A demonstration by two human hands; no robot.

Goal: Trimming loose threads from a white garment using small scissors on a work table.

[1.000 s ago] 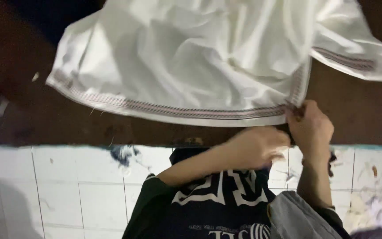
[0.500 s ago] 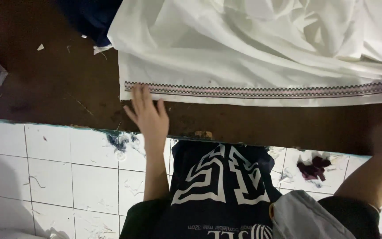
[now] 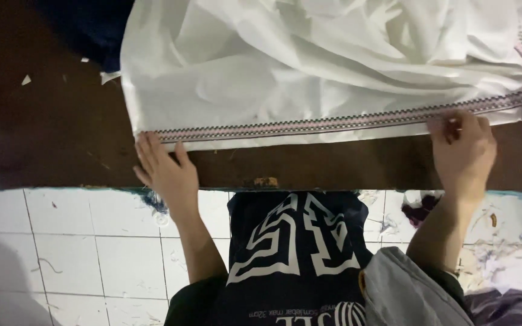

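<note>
White cloth [image 3: 333, 66] w/ patterned border lies rumpled on dark brown table [image 3: 49, 139], its near hem running approx. parallel to the table edge. Left hand [image 3: 167, 172] lies flat on the table at the cloth's left corner, fingers spread, tips touching the hem. Right hand [image 3: 463, 151] sits at the hem near the right corner, fingers curled, pinching the border. White tiled floor [image 3: 61, 253] below the table edge.

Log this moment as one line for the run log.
left hand: flat at near hem of white cloth | right hand: fingers on hem near corner | cloth: spread, wrinkled, on dark table
</note>
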